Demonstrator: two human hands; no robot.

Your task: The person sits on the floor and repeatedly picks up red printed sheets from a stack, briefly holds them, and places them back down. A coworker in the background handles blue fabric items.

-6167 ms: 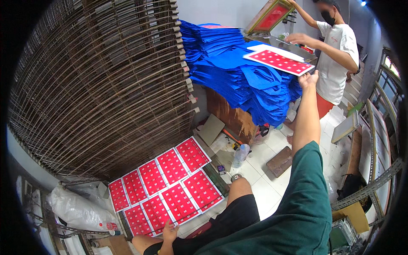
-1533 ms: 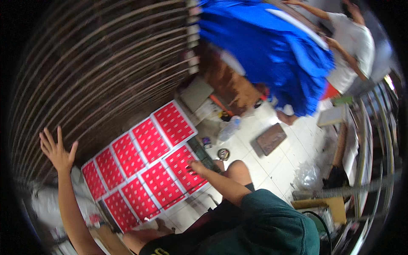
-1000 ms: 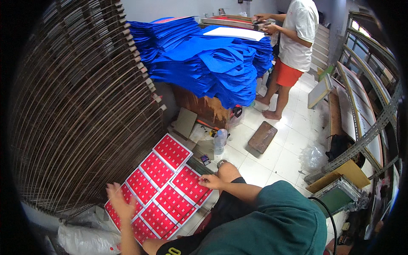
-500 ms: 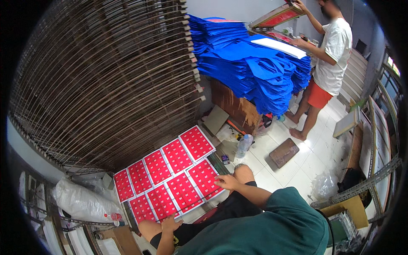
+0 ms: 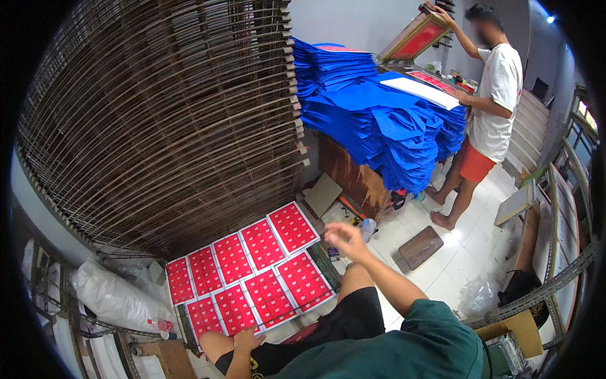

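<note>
Resting left hand [image 5: 248, 342], unfolded, by red sheets [image 5: 264, 295] at near edge of rack [image 5: 170, 139]; holding right hand [image 5: 345, 241] aloft, loosely spread.

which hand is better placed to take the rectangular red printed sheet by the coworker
Probably the right hand: raised, nearer the rectangular red printed sheet; the left hand is lower and farther.

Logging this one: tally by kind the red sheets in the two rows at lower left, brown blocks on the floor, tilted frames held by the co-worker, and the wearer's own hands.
Red sheets: 9 (5 in the far row, 4 in the near row)
Brown block: 1
Tilted frame: 1
Wearer's hands, left hand and right hand: 2
Total: 13
</note>
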